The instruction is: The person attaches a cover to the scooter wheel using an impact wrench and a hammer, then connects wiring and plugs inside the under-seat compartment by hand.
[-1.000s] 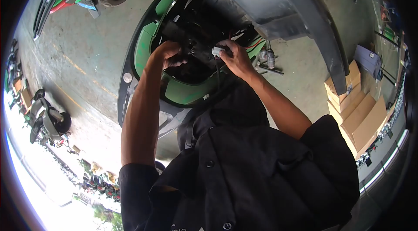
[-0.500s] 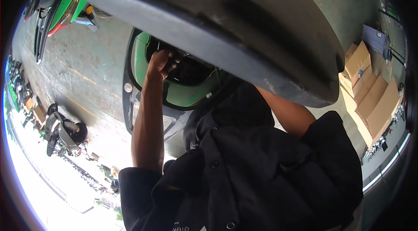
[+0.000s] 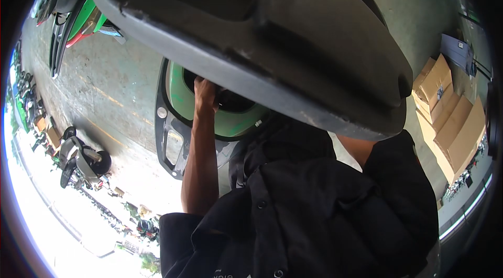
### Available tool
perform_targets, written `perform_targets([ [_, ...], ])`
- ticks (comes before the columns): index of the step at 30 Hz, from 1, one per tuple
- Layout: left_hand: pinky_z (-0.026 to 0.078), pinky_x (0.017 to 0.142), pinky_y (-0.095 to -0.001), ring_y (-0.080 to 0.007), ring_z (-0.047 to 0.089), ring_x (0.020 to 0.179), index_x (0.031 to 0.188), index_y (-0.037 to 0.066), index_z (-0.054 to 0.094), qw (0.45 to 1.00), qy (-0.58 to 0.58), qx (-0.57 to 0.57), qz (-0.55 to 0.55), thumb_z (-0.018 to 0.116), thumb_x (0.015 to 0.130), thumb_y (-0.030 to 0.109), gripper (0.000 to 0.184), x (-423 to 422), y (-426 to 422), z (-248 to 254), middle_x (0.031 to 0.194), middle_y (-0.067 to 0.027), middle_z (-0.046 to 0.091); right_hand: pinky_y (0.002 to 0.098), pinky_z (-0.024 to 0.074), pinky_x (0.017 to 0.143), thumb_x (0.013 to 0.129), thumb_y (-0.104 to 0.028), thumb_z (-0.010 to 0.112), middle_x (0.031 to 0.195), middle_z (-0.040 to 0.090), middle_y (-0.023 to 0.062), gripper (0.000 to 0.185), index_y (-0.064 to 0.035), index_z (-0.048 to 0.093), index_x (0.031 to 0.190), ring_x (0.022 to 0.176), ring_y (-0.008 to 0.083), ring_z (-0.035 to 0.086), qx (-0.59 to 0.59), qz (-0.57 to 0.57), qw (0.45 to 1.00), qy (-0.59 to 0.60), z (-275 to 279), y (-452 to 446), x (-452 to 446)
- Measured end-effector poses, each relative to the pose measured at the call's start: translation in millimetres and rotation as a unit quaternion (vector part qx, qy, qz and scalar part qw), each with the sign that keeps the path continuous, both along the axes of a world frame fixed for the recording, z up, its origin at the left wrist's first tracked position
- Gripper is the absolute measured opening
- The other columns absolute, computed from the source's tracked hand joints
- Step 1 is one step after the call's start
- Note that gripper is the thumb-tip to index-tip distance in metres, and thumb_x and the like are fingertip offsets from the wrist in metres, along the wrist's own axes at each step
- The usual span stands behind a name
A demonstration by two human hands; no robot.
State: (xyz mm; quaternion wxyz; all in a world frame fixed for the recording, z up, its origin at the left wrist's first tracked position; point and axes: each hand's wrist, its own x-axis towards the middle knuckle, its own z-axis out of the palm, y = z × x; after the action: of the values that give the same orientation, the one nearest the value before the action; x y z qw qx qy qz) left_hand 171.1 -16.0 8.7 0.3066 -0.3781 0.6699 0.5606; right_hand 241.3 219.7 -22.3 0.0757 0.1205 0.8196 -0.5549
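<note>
The raised scooter seat (image 3: pixel 314 53), its dark underside toward me, fills the upper middle of the view. Below it lies the scooter's green body (image 3: pixel 181 87) around a dark storage opening (image 3: pixel 236 101). My left hand (image 3: pixel 206 93) reaches into the left side of this opening. Its fingers are mostly hidden by the seat edge and the shadow, so whether they grip anything does not show. On the right, only part of my forearm (image 3: pixel 356 148) appears; my right hand is behind the seat.
Opened cardboard boxes (image 3: pixel 450 115) stand at the right, with a blue-grey box (image 3: pixel 457 53) beyond. A grey scooter (image 3: pixel 84 157) is at the lower left on the concrete floor (image 3: pixel 105 74). Green and red panels (image 3: pixel 84 24) are at the upper left.
The seat edge now covers more of the storage opening and of my left hand, whose curled fingers showed before. Less of my right forearm is visible. The whole view has shifted slightly.
</note>
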Motion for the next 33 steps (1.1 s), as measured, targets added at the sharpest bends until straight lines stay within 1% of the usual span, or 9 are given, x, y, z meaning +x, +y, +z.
perform_targets([
  [1,0.052,0.048,-0.0285,-0.0178,0.065,0.065,0.111,-0.002,0.063,0.999,0.009,0.026,0.018,0.062,0.087,0.02,0.033,5,-13,-19,0.082,-0.0121,0.067,0.0398,0.0494,0.087,0.089,-0.012,0.061,0.099,0.067,0.0162,0.023,-0.0006,0.061,0.109,0.097,0.0303,0.065,-0.001,0.002,1.0,0.001,0,0,-1],
  [9,0.053,0.049,-0.0282,-0.0179,0.066,0.066,0.111,-0.002,0.063,1.0,0.005,0.013,0.013,0.062,0.087,0.02,0.031,1,-20,-8,0.082,-0.0116,0.068,0.04,0.0493,0.087,0.09,-0.013,0.061,0.099,0.067,0.0164,0.023,-0.0005,0.061,0.109,0.097,0.0306,0.065,-0.01,-0.004,1.0,0.004,-6,-4,-3],
  [15,0.053,0.05,-0.028,-0.018,0.066,0.066,0.11,-0.001,0.064,0.999,-0.015,0.033,0.001,0.062,0.088,0.02,0.031,-12,-36,-2,0.083,-0.0113,0.068,0.0402,0.0493,0.087,0.09,-0.014,0.061,0.099,0.067,0.0165,0.024,-0.0005,0.061,0.11,0.097,0.0308,0.065,-0.008,-0.002,1.0,0.004,-4,-2,-4],
  [21,0.054,0.051,-0.0278,-0.0181,0.066,0.066,0.109,0.0,0.064,0.997,-0.045,0.06,-0.02,0.062,0.088,0.02,0.03,-35,-38,-9,0.083,-0.0109,0.068,0.0403,0.0493,0.087,0.09,-0.014,0.061,0.099,0.067,0.0166,0.024,-0.0005,0.061,0.11,0.097,0.0311,0.065,-0.001,0.0,1.0,0.001,1,6,-8],
  [26,0.054,0.051,-0.0277,-0.0181,0.067,0.067,0.109,0.0,0.064,0.998,-0.034,0.042,-0.016,0.061,0.088,0.02,0.029,-22,-35,-7,0.083,-0.0106,0.068,0.0405,0.0492,0.087,0.09,-0.015,0.061,0.099,0.067,0.0167,0.024,-0.0005,0.061,0.11,0.097,0.0313,0.065,-0.005,0.001,1.0,-0.005,-2,-1,-14],
  [33,0.055,0.052,-0.0274,-0.0182,0.067,0.067,0.108,0.001,0.064,1.0,-0.007,0.014,-0.012,0.061,0.088,0.02,0.028,9,-40,10,0.083,-0.0102,0.069,0.0406,0.0492,0.087,0.09,-0.016,0.061,0.099,0.067,0.0169,0.025,-0.0004,0.061,0.11,0.097,0.0316,0.065,-0.007,-0.003,1.0,-0.008,-4,-2,-19],
])
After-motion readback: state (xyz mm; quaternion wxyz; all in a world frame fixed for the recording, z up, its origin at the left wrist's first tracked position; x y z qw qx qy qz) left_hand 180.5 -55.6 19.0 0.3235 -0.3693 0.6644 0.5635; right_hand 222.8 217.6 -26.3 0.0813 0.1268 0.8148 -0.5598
